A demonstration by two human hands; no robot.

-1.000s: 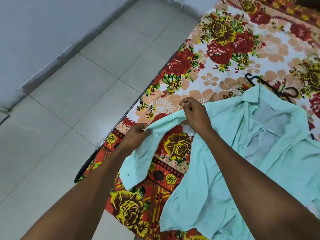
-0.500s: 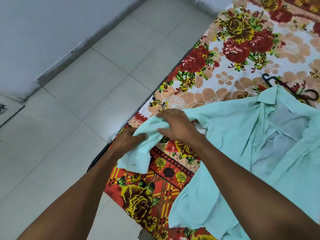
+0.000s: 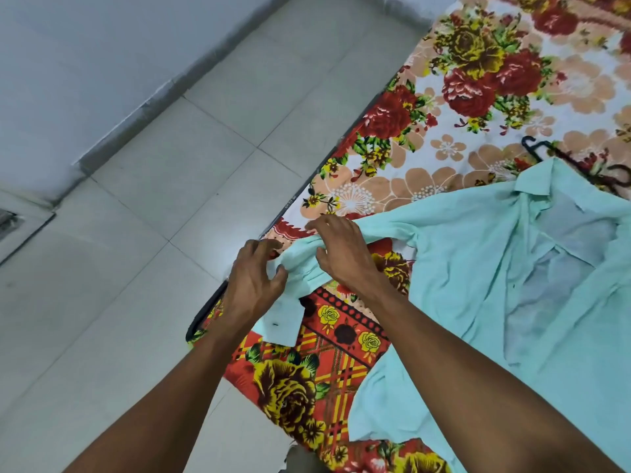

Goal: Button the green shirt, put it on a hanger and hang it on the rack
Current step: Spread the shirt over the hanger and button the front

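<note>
A pale green shirt (image 3: 478, 268) lies open, front up, on a flowered bed cover, its collar toward the far right. One sleeve stretches left to the bed's edge, its cuff hanging below my left hand. My left hand (image 3: 254, 285) grips that sleeve near the cuff, thumb and fingers curled over the cloth. My right hand (image 3: 341, 254) rests on the sleeve a little farther up, fingers bent and pinching the fabric. A black hanger (image 3: 580, 165) lies on the bed past the collar, partly hidden under the shirt.
The flowered bed cover (image 3: 478, 97) fills the right side. Its near left edge (image 3: 259, 240) drops to a grey tiled floor (image 3: 170, 199). A pale wall (image 3: 68, 63) runs along the far left. No rack is in view.
Both hands have slid down the sleeve toward the cuff at the bed's edge. The sleeve now lies lower and flatter. The camera has swung a little left.
</note>
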